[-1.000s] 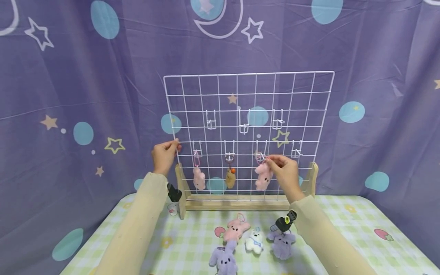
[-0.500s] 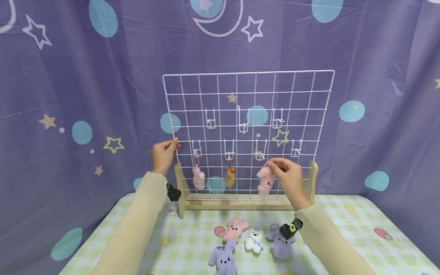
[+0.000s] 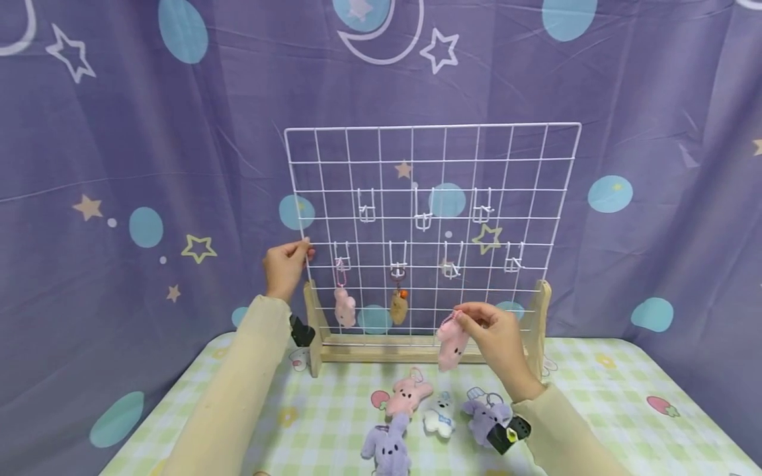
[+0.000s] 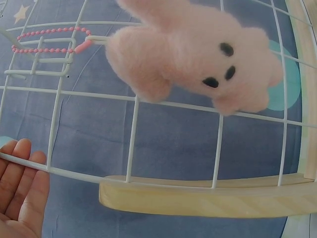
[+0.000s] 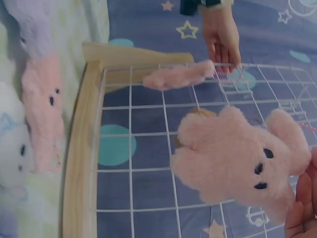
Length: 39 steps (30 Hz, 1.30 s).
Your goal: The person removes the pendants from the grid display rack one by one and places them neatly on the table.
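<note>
My left hand (image 3: 286,270) pinches the left edge of a white wire grid rack (image 3: 431,125). My right hand (image 3: 499,337) pinches a pink plush keychain (image 3: 452,345) near its bead chain, in front of the grid's lower right part and off the hooks. In the right wrist view this plush (image 5: 242,153) hangs sideways, face towards the camera. Another pink plush keychain (image 3: 344,308) hangs by pink beads on the lower left hook; the left wrist view shows its chain (image 4: 49,50) looped over it. A brown plush charm (image 3: 399,309) with an orange ball hangs beside it.
Below the rack's wooden base (image 3: 411,354) a pink plush (image 3: 407,396), a white plush (image 3: 440,418) and two purple plushes (image 3: 389,453) lie on the checked tablecloth (image 3: 321,416). Several hooks (image 3: 423,220) on the grid carry nothing. A patterned curtain stands behind.
The pink plush has come off the lower hook third from the left. My right hand has drawn it down and towards me. My left hand stays on the grid's edge.
</note>
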Each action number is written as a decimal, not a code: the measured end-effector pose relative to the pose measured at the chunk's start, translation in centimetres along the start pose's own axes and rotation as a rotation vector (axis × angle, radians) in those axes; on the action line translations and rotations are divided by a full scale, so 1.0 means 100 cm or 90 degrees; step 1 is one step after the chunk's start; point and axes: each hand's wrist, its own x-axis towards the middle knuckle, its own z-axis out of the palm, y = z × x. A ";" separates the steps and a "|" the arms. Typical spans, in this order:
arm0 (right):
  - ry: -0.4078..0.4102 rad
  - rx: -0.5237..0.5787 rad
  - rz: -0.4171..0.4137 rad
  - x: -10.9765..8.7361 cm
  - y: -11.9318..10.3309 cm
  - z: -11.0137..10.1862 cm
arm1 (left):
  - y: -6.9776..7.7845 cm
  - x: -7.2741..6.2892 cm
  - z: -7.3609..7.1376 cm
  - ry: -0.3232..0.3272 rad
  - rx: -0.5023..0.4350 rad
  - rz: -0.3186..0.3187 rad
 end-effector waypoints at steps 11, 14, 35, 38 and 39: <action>-0.062 -0.044 -0.013 -0.034 -0.005 0.003 | 0.000 0.000 0.000 0.001 0.000 -0.001; -0.075 -0.045 -0.015 -0.044 -0.006 0.002 | 0.000 -0.001 0.001 -0.001 0.002 -0.001; -0.261 0.082 0.113 -0.112 0.003 -0.011 | 0.001 0.000 0.000 -0.005 0.006 -0.002; -0.280 0.103 0.086 -0.118 0.009 -0.010 | 0.000 0.000 0.001 -0.003 0.004 -0.004; -0.286 0.109 0.077 -0.120 0.011 -0.009 | 0.000 0.000 0.001 -0.003 0.003 -0.005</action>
